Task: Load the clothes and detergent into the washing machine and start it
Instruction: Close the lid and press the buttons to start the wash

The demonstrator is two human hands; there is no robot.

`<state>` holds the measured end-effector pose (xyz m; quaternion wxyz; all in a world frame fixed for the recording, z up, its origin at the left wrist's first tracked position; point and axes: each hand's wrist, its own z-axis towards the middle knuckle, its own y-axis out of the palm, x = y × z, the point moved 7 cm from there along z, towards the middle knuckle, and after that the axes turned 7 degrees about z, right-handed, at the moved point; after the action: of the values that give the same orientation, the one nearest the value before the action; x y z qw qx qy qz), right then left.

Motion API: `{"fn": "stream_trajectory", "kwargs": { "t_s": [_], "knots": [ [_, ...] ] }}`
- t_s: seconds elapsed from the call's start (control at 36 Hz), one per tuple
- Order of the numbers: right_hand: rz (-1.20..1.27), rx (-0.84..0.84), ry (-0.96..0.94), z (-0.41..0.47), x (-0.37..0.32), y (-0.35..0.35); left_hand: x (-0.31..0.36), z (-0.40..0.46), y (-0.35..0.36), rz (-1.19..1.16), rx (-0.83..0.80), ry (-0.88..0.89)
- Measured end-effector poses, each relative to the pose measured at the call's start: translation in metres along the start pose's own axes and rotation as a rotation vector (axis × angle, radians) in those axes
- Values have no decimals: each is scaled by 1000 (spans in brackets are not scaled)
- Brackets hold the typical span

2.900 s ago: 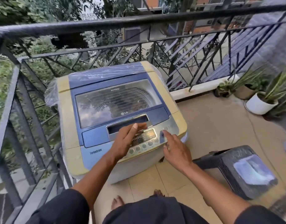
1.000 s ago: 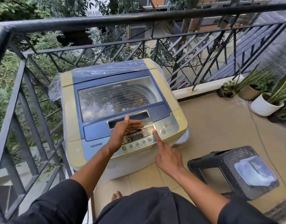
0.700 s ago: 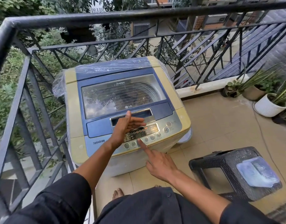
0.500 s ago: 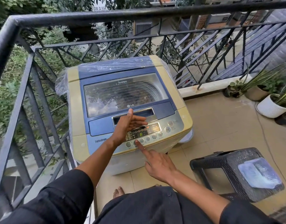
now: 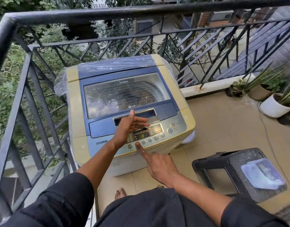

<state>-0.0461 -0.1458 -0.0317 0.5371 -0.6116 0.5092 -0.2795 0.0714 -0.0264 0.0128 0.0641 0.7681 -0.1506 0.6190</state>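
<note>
The top-loading washing machine (image 5: 123, 95) stands in the balcony corner with its glass lid shut; clear plastic wrap covers its back. Dark contents show faintly through the lid. Its control panel (image 5: 157, 131) is lit, and the display (image 5: 142, 136) shows a green "F". My left hand (image 5: 129, 126) hovers flat over the panel's left part, fingers straight and holding nothing. My right hand (image 5: 159, 164) points with a straight index finger, whose tip presses a round button (image 5: 137, 143) in the lower row. The other fingers are curled.
A black metal railing (image 5: 42, 99) closes in the machine on the left and behind. A dark woven stool (image 5: 229, 167) with a blue plastic lid (image 5: 262, 174) on it stands at the right. Potted plants (image 5: 275, 105) line the far right, and a cable (image 5: 270, 145) runs across the tiles.
My right index finger moved left along the panel, from the right-hand buttons to one in the lower row. The left hand stayed flat over the panel. The view shifted slightly.
</note>
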Motion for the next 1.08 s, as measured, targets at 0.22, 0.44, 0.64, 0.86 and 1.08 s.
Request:
{"fn": "stream_trajectory", "kwargs": {
  "t_s": [0.22, 0.44, 0.64, 0.86, 1.08],
  "knots": [
    [-49, -18, 32, 3, 4, 9, 1, 1, 0, 11, 5, 15],
    [-62, -31, 48, 1, 1, 7, 1, 0, 2, 16, 8, 18],
    [61, -67, 34, -4, 7, -5, 0, -4, 2, 16, 25, -6],
    [118, -21, 88, -3, 26, -12, 2, -5, 2, 13, -9, -8],
    [125, 36, 170, -9, 60, -20, 10, 1, -2, 85, -89, -55]
  ]
}}
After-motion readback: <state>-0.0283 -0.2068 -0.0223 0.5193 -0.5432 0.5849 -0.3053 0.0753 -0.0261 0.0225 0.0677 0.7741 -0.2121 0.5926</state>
